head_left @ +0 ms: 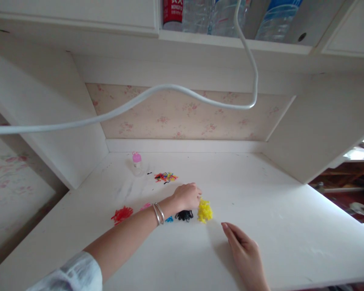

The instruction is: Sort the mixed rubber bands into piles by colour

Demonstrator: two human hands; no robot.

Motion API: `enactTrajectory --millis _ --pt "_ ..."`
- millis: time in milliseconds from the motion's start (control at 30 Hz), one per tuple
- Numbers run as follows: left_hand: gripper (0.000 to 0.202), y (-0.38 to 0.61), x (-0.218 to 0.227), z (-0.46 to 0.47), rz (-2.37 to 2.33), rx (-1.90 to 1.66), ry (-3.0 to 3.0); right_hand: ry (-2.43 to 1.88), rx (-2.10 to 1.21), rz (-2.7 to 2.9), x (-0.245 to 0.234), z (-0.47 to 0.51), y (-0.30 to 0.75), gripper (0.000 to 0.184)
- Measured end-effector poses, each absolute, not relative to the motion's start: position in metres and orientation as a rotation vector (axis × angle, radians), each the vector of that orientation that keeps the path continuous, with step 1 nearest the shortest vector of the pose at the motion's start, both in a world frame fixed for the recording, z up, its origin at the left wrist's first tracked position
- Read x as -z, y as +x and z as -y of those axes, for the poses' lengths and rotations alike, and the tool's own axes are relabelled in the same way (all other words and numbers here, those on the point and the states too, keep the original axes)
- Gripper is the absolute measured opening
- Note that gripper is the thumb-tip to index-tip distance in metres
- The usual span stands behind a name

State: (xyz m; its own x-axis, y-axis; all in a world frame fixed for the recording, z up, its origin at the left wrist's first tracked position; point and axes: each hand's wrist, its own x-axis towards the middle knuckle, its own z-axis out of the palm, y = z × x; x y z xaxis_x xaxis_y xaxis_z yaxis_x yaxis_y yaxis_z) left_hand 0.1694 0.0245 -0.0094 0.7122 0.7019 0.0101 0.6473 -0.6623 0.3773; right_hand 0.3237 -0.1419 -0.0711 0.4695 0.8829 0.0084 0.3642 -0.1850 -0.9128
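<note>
While the white table (269,234) stretches out wide, two hands are in play: the left hand (187,196) reaches across, fingers curled inward, and what they pinch, if anything, I can't tell! Lower down, the right hand (245,246) has thumb and forefinger pressed together (anything tiny between them is beyond my eyes). Toward the back stands a bottle (137,163), then the little stuff: a mixed heap (166,177) behind, and nearer us a red pile (122,215), a yellow pile (205,211) right beside the left fingertips, a black pile (184,216) just left of that, a pink pile (146,206) and a blue pile (169,219) partly covered. Sorting by colour, I'd judge, now at the yellow; the next move calls for a fine fingertip pinch, clear of that neighbouring black.
</note>
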Motion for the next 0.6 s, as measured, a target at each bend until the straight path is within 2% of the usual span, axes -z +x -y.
enactTrajectory --millis 200,367,467,600 --pt "0.031 0.120 -0.012 -0.017 -1.106 -0.489 2.489 -1.778 -0.677 1.069 0.069 0.141 0.323 0.039" --pt "0.028 0.053 -0.026 0.024 -1.192 -0.648 2.351 -1.777 -0.705 1.124 0.065 0.138 0.321 0.040" --pt "0.023 0.011 -0.017 0.055 -1.264 -0.775 2.061 -1.784 -0.786 1.274 0.062 0.132 0.320 0.041" --pt "0.021 -0.040 0.020 0.085 -1.450 -0.886 1.815 -1.801 -0.881 1.439 0.046 0.114 0.316 0.042"
